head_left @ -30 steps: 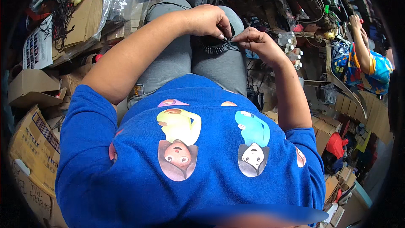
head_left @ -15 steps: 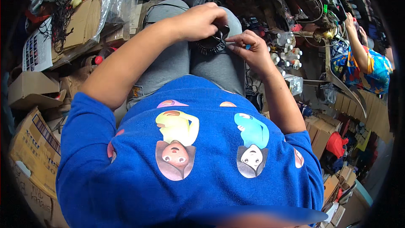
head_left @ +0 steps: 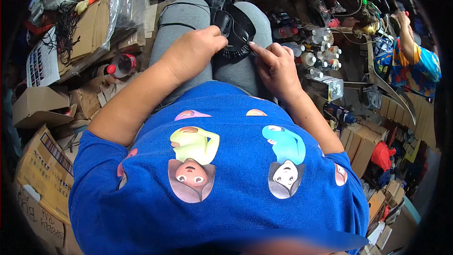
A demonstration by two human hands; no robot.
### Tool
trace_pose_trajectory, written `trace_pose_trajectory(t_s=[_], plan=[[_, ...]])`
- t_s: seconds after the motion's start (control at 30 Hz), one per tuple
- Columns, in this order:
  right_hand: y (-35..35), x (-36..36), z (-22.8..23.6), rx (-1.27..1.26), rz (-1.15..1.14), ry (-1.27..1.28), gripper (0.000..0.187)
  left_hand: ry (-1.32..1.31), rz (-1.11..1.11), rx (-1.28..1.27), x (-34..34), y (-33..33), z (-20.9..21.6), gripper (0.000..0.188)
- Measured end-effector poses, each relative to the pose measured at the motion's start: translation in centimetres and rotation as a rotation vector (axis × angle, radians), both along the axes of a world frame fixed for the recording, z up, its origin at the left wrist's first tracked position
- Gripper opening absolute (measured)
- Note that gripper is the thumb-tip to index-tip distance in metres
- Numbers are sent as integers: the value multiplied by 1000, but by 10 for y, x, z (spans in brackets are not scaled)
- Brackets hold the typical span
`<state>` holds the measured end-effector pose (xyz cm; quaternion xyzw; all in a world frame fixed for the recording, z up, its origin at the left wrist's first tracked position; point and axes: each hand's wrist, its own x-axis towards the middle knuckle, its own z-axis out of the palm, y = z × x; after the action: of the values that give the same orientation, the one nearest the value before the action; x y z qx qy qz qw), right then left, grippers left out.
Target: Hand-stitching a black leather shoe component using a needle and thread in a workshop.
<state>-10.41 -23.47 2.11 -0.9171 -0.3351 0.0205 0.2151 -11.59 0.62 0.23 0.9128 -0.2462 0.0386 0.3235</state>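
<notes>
A black shoe upper [head_left: 236, 28] with a stitched, ribbed edge lies on my lap, across grey trousers. My left hand [head_left: 196, 52] is closed on its near left edge, fingers curled under. My right hand [head_left: 273, 63] pinches at the ribbed edge from the right, forefinger and thumb together on a thin thread or needle too small to make out. A thin black thread [head_left: 188, 5] loops over my left thigh. My blue printed shirt fills the lower picture.
Cardboard boxes [head_left: 40, 170] and a plastic bottle with a red cap [head_left: 121, 64] crowd the left. Several small white bottles [head_left: 314, 49] and a small box [head_left: 330, 87] stand at right. Another person in a bright patterned shirt [head_left: 410, 61] works at far right.
Both hands have slid along the shoe's edge toward me, the right hand shifting from a raised pull to a pinch at the ribbed edge.
</notes>
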Motion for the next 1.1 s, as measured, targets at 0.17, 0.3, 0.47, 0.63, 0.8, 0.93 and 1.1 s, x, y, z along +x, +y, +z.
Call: trace_pose_trajectory(t_s=[0.17, 0.3, 0.47, 0.63, 0.8, 0.93, 1.1], plan=[[-1, -1, 0, 15, -35, 42, 38, -235, 28, 223, 6, -2, 7, 10], [0, 1, 4, -4, -17, 5, 38, -217, 92, 114, 6, -9, 5, 11], [-5, 13, 10, 77, -125, 394, 37, -131, 115, -17, 11, -10, 4, 13], [-18, 37, 4, 236, -75, 605, 37, -31, 47, -124, 20, -7, -2, 17], [-22, 61, 1, 196, 20, 690, 40, -35, 76, -69, 20, -11, -5, 19], [-20, 66, 3, 185, 50, 700, 38, -31, 74, -49, 21, -10, -9, 19], [-20, 67, 4, 187, 32, 730, 34, -33, 72, -40, 21, -10, -9, 19]])
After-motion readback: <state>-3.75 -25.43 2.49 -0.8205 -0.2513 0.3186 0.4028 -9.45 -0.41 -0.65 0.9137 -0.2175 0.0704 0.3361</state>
